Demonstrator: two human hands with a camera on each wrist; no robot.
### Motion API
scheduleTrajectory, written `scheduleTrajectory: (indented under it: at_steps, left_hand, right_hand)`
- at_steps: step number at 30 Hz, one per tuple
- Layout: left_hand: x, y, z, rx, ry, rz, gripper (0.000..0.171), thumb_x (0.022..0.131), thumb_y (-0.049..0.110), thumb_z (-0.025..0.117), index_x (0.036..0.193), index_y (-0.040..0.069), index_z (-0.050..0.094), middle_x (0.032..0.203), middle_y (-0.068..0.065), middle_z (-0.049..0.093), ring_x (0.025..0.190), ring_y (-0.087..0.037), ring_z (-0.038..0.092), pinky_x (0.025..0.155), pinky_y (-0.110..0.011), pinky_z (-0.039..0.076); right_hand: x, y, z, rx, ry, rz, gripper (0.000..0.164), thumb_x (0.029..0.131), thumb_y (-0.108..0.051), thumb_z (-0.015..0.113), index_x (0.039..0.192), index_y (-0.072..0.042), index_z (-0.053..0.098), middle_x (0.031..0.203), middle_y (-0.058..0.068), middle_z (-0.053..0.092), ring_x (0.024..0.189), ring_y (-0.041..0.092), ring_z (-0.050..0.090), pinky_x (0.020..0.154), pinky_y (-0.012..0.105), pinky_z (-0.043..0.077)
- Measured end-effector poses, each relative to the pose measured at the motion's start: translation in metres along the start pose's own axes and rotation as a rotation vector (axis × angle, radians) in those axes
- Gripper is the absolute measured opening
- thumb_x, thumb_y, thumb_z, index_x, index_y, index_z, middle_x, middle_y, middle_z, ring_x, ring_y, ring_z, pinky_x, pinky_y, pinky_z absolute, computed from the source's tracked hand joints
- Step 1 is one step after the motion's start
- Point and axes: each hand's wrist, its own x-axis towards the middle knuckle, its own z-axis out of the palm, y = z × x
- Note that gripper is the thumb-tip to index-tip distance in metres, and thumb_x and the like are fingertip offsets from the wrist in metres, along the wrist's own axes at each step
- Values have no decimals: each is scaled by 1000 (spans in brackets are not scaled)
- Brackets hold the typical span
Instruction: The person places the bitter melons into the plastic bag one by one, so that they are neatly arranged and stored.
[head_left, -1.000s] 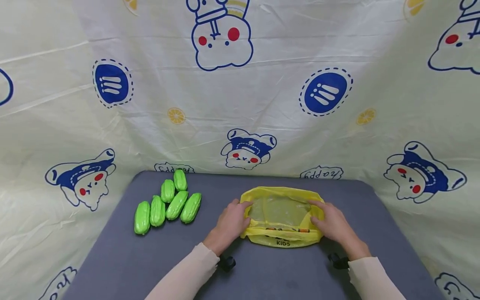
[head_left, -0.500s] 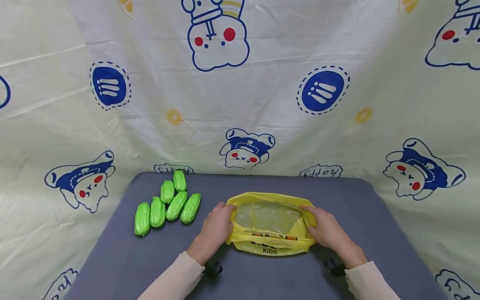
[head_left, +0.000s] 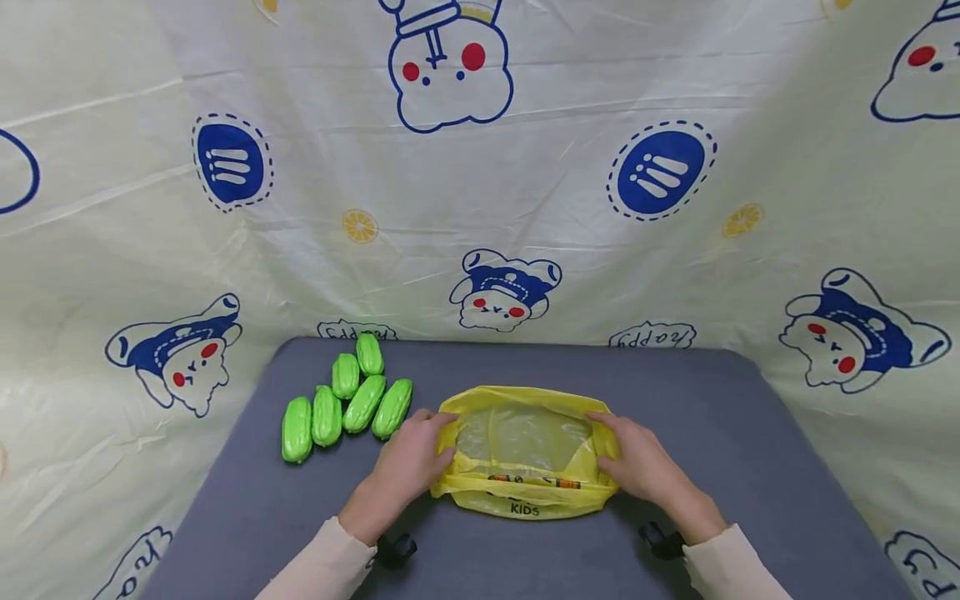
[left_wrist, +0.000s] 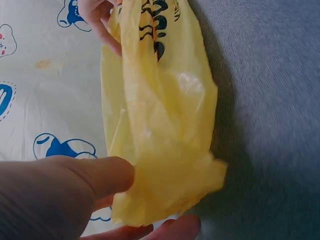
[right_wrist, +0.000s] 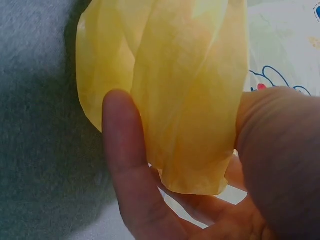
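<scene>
A yellow plastic bag (head_left: 517, 437) with "KIDS" printed on its front lies on the grey table, its mouth spread wide toward the head camera. My left hand (head_left: 408, 458) grips the bag's left side, thumb at the rim and fingers outside. On the opposite side my right hand (head_left: 645, 462) holds the rim in the same manner. In the left wrist view the thumb (left_wrist: 112, 175) presses on the yellow film, with fingertips under the bag's end. The right wrist view shows a finger (right_wrist: 122, 130) along the bag's outside; part of that grip is hidden.
Several glossy green, ridged, cucumber-shaped things (head_left: 363, 404) lie grouped at the table's back left, close to my left hand. A printed white curtain (head_left: 570, 208) hangs behind the grey table (head_left: 697, 417) and along its sides.
Both hands have drawn the bag to the left and slightly nearer the front, toward the green things. Its mouth remains spread. The green things have stayed in place on the table.
</scene>
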Motion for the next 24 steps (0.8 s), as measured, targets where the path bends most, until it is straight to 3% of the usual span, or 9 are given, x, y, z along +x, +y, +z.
scheduleTrajectory:
  at_steps: [5,11,17,19,24]
  left_hand:
    - [-6,-5,-8,17,6,14,48,102,17,91,148,12,79,130,-17,78,87,-19,70,65,-35,59]
    - [-6,-13,-23,15,72,-5,44,105,25,89,146,13,80,135,-14,80,86,-16,70,64,-33,57]
    - [0,-29,-34,97,175,-39,46,104,23,89,148,14,80,140,-16,80,104,-32,82,81,-49,69]
    - [2,-35,-34,109,189,-53,46,104,23,89,148,14,80,140,-17,79,115,-36,82,87,-54,70]
    - [6,-46,-33,102,210,-69,46,103,21,90,148,13,80,140,-19,78,121,-40,79,91,-57,69]
  right_hand:
    - [-1,-2,1,0,-3,-6,73,99,-3,84,168,-2,59,165,35,62,151,60,61,109,66,60]
    - [-2,-1,2,0,1,-17,74,100,-6,85,168,-2,58,165,34,63,151,61,60,116,74,57]
    - [-1,0,5,8,6,-29,74,99,-8,88,168,-3,59,165,33,64,151,60,61,117,74,56]
    - [-1,0,6,10,6,-29,75,99,-8,88,168,-3,59,165,32,64,152,60,60,118,75,55]
    - [-2,0,5,11,-1,-26,75,100,-10,89,168,-4,59,164,32,64,150,59,61,117,74,56]
